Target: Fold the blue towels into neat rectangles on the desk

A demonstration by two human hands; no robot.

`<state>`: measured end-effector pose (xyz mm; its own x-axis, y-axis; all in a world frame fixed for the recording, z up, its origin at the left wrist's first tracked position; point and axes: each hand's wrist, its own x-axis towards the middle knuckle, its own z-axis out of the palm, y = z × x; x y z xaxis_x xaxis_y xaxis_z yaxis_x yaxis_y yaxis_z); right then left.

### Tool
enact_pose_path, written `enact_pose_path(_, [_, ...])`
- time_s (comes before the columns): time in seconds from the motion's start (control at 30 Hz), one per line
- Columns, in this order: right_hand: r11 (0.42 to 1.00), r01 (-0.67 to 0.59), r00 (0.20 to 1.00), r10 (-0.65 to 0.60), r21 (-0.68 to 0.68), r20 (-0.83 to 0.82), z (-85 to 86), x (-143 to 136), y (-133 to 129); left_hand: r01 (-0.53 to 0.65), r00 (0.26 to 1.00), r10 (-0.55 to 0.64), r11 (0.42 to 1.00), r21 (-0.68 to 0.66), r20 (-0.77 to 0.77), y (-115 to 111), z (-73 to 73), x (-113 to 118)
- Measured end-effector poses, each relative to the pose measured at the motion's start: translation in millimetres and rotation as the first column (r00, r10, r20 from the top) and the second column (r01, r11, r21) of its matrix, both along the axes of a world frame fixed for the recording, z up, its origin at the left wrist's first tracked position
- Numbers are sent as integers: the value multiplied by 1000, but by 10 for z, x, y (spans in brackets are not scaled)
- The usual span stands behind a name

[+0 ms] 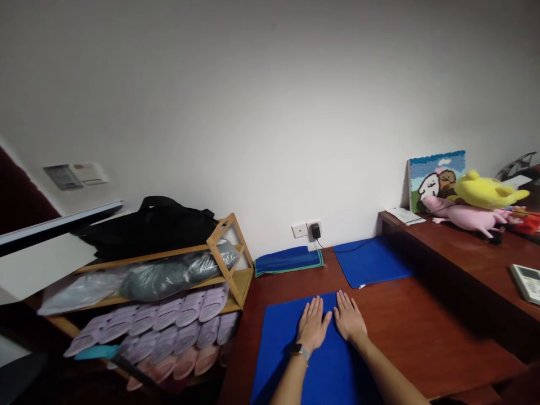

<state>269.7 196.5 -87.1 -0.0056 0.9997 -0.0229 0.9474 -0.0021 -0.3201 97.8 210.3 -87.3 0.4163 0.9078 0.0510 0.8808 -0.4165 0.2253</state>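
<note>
A blue cloth lies spread out on the reddish-brown wooden desk. My left hand rests flat on it, palm down, fingers stretched and the thumb apart; a watch is on that wrist. Beside it, my right hand lies flat near the cloth's right edge, fingers stretched out. Neither hand holds anything. Farther back, a folded blue cloth with a green border lies along the wall, and another blue cloth lies flat to its right.
To the left stands a wooden rack with several lilac slippers and a black bag on top. A black plug sits in the wall socket, its cable crossing the back cloth. Plush toys and a calculator-like device occupy the raised right surface.
</note>
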Motion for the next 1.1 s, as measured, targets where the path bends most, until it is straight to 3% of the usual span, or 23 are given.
enact_pose_path(0.23, [1000, 7, 1000, -7, -4, 23, -3, -2, -17, -291, 954, 292, 956, 36, -60, 72, -11, -1258])
enact_pose_path(0.37, [1000, 6, 999, -6, 1, 39, -33, 3, -11, -352, 934, 354, 935, 33, -43, 36, -71, -1667])
enact_pose_path(0.77, [1000, 16, 1000, -16, 23, 15, -110, 8, 13, -339, 940, 342, 931, 136, 5, 54, -238, -1711])
enact_pose_path(1.0, [1000, 3, 1000, -3, 19, 25, -97, 2, 13, -348, 935, 352, 935, 69, -47, 39, -93, -1738])
enact_pose_path(1.1, [1000, 1, 999, -2, 14, 34, -91, -8, 12, -340, 937, 347, 931, 132, -38, -3, 15, -1607])
